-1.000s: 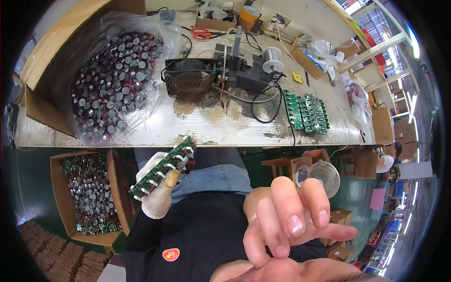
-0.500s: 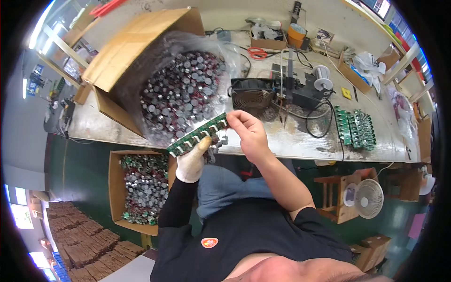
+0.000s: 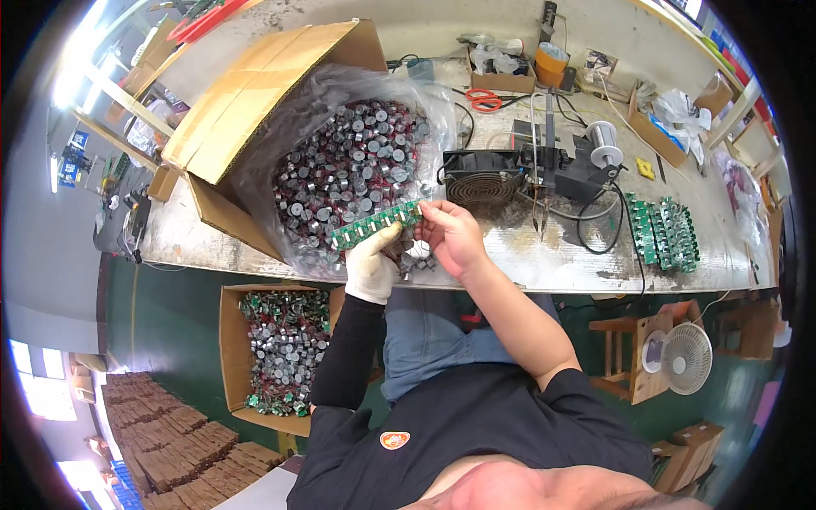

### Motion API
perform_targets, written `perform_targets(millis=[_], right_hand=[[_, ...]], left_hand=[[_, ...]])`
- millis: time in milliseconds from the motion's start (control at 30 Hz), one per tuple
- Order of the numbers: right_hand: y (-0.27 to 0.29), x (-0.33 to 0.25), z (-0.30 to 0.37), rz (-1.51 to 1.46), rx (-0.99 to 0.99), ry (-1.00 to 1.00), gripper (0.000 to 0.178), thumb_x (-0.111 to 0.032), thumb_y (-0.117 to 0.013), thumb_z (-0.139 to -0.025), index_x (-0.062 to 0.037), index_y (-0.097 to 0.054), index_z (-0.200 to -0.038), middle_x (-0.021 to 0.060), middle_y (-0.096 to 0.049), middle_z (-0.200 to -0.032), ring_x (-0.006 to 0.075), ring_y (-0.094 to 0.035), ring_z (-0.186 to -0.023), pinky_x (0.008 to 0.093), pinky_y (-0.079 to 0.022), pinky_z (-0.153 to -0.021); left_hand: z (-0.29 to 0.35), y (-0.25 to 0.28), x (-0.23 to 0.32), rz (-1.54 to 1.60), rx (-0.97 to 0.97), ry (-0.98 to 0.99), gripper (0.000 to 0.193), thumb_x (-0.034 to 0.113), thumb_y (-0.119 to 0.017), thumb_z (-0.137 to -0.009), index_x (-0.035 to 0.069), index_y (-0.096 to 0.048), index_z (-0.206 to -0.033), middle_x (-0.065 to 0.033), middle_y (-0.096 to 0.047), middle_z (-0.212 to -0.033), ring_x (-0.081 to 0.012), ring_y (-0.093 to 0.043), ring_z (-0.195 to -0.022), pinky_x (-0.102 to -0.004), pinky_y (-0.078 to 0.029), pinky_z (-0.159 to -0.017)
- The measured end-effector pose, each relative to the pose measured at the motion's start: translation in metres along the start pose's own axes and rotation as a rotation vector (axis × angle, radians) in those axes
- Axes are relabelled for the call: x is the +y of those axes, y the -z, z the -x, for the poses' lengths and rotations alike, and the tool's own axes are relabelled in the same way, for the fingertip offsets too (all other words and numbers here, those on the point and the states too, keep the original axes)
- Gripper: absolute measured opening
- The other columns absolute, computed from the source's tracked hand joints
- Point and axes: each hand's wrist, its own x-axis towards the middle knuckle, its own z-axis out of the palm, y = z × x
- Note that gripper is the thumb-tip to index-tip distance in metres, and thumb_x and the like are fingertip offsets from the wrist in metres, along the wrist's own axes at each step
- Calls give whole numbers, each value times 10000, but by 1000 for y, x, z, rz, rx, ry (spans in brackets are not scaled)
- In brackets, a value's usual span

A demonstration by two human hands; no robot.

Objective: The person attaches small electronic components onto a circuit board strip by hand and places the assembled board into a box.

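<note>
A narrow green circuit board strip (image 3: 365, 226) with a row of white parts is held over the front edge of the bench. My left hand (image 3: 371, 265), in a white glove, is closed round its lower side, thumb on top. My bare right hand (image 3: 455, 240) pinches the strip's right end. Several small round metal parts (image 3: 414, 262) hang or lie just beneath it, partly hidden by my hands. Behind the strip a clear plastic bag (image 3: 433, 110) in a tipped cardboard box (image 3: 263, 93) is full of silvery round parts (image 3: 357, 157) with red wires.
To the right stand a black fan (image 3: 482, 176), a soldering stand (image 3: 548, 161) with a wire spool (image 3: 604, 140), and stacked green boards (image 3: 663, 234). Red-handled scissors (image 3: 484, 100) lie farther back. Below the bench are a box of finished-looking pieces (image 3: 285, 353) and a white fan (image 3: 685, 358).
The strip has swung from a steep slant to a flatter one, its left end rising toward the bag. The whole view has shifted slightly; both hands keep hold of the strip.
</note>
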Motion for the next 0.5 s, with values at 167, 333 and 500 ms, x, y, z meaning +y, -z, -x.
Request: perform_targets(millis=[167,333,500], right_hand=[[2,3,-10,-171,13,-226,227,-268,-573,-952,-45,-613,-939,23,-612,-808,128,-571,-709,276,-467,-688],[-26,14,-5,138,134,20,187,-235,-637,-915,-49,-636,-941,9,-646,-873,86,-570,-727,262,-472,-688],[6,24,-24,-225,15,-316,176,-255,-573,-951,-88,-627,-941,13,-628,-848,121,-565,-722,259,-459,-668]], left_hand=[[-6,-7,1,47,8,-19,226,50,-563,-864,-36,-626,-1063,-130,-680,-965,-214,-660,-820,-323,-527,-756],[3,-13,2,-67,155,-185,216,3,-613,-819,-39,-651,-1027,-119,-683,-977,-213,-668,-828,-311,-533,-734],[-1,-5,15,117,-20,26,239,20,-612,-832,-12,-638,-1068,-100,-677,-1007,-209,-656,-877,-323,-527,-749]])
